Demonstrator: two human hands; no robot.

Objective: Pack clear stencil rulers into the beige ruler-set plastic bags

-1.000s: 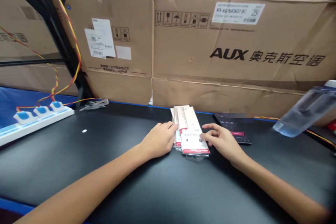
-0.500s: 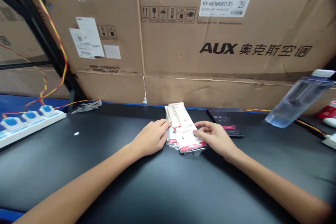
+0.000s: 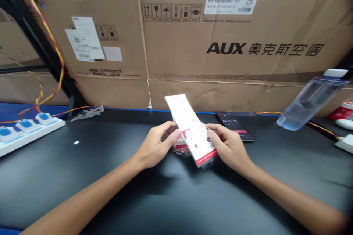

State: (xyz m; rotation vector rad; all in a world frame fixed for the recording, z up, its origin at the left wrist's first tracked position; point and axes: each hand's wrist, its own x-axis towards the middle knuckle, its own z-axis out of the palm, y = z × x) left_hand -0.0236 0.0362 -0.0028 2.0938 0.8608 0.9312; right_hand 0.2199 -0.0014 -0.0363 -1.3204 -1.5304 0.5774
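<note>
Standing behind the black table (image 3: 82,198), large cardboard cartons (image 3: 220,44) with AUX printing are filling the far side of the view. A white power strip (image 3: 27,130) is lying at 9 o'clock, and a clear plastic water bottle (image 3: 311,101) is sitting tilted at 3 o'clock. Near the center, the left hand (image 3: 156,147) and the right hand (image 3: 228,143) are holding a white paper packet (image 3: 190,128) in a clear sleeve up between them, with its top tilting toward 11 o'clock. The fingers of both hands are curled and gripping its long edges. A second packet (image 3: 180,149) is lying below it, a black phone (image 3: 234,126) is resting just beside the right hand at 2 o'clock, and a small clip (image 3: 88,113) is lying at 10 o'clock.
</note>
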